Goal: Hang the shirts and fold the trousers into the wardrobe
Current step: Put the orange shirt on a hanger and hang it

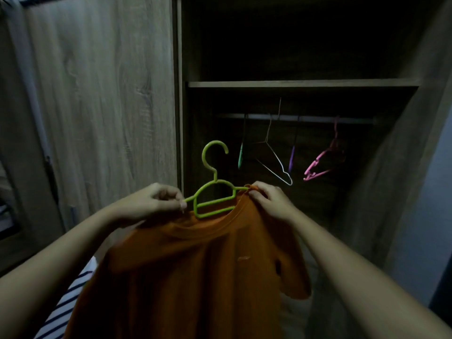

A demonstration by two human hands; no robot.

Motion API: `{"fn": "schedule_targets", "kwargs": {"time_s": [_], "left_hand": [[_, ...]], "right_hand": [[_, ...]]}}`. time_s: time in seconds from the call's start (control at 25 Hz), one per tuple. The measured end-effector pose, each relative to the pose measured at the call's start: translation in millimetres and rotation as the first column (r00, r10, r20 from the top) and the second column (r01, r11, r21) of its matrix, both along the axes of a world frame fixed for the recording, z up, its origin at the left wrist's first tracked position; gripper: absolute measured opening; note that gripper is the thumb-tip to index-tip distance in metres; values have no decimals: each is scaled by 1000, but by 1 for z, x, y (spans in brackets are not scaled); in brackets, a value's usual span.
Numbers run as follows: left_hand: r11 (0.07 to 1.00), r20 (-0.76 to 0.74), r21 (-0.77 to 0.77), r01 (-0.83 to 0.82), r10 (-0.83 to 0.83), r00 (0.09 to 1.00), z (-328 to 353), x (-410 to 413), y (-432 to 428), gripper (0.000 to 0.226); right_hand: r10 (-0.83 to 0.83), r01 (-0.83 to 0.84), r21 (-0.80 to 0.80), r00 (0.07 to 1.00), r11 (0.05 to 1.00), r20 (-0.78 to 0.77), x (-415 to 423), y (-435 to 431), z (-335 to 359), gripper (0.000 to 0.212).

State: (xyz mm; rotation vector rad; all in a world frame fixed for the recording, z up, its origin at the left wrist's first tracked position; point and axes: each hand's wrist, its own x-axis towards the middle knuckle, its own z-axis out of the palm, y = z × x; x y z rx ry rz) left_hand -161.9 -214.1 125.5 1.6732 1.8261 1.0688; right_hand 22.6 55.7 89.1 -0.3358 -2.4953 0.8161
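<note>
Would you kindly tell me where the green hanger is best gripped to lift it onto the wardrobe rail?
Grip the green hanger at its straight neck just under the hook, coming from the near side. The neck stands bare and upright above the orange shirt, while the left hand and right hand hold the arm ends; the hook opens rightward.

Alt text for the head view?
Two hands fit a green hanger into the neck of an orange shirt before an open wardrobe. The left hand pinches one hanger end; the right hand holds the collar at the other. Spare hangers hang on the rail behind.
</note>
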Motion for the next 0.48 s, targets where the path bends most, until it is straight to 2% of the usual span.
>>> {"fn": "schedule_targets", "kwargs": {"time_s": [0.04, 0.12, 0.2, 0.28, 0.4, 0.48], "left_hand": [[999, 59, -16, 35, -34, 998, 1, 2, 0, 48], [999, 80, 23, -29, 27, 996, 3, 4, 6, 45], [980, 138, 92, -175, 161, 977, 2, 0, 18, 36], [963, 196, 120, -242, 216, 957, 1, -15, 31, 34], [935, 202, 110, -336, 310, 929, -4, -31, 53, 24], [905, 151, 128, -407, 387, 909, -10, -37, 77, 18]], "right_hand": [[9, -9, -4, 1000, 1000, 8, -11, 0, 1, 16], [-12, 12, -12, 1000, 1000, 2, -37, 0, 6, 16], [-80, 79, -44, 997, 996, -16, -61, 3, 13, 35], [-161, 154, -92, 984, 984, -77, -90, 10, 18, 49], [-393, 397, -19, 900, 918, -190, -132, 26, 25, 57], [-531, 543, 30, 830, 839, -172, -157, 37, 29, 63]]}}
